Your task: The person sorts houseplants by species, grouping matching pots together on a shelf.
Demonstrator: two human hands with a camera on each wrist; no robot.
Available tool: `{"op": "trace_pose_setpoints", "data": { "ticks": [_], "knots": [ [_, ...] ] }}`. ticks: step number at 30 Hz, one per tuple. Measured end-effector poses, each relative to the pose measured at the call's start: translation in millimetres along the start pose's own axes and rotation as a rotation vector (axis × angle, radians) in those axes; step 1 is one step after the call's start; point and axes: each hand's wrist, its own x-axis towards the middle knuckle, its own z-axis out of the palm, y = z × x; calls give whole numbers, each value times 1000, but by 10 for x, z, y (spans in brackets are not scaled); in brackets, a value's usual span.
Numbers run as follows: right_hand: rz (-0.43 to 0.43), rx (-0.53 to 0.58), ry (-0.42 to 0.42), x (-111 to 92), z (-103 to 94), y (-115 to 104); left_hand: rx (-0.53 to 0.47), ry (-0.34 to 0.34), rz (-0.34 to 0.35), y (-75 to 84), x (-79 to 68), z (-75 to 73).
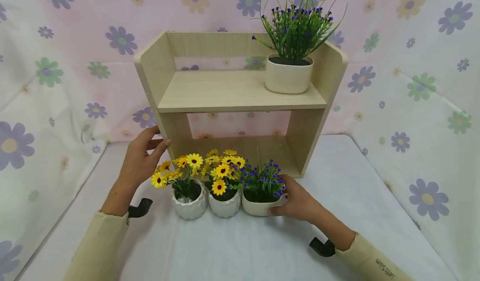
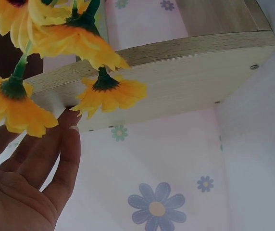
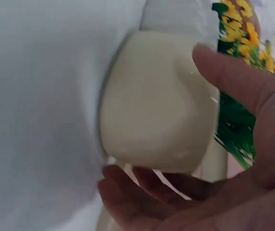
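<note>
A cream pot with purple flowers stands upright on the white cloth in front of the shelf. My right hand grips it from the right side. In the right wrist view my thumb lies on the pot's front and the other fingers curl behind it. My left hand touches the left side of the wooden shelf with its fingertips. In the left wrist view those fingers reach up to the side panel, fairly straight, beneath yellow flowers.
Two white pots, the left one and the middle one, hold yellow flowers beside the cream pot. A larger cream pot with purple flowers stands on the upper board's right end. Flower-patterned cloth hangs behind the shelf.
</note>
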Motion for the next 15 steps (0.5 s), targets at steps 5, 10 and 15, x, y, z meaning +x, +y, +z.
{"op": "trace_pose_setpoints", "data": {
  "ticks": [5,10,15],
  "knots": [
    [9,4,80,5,110,-9,10,-5,-6,3,-4,4],
    [42,16,109,2,147,-28,6,-3,1,9,9,5],
    [53,42,114,12,161,-26,4,-4,-7,8,6,0]
  ]
}}
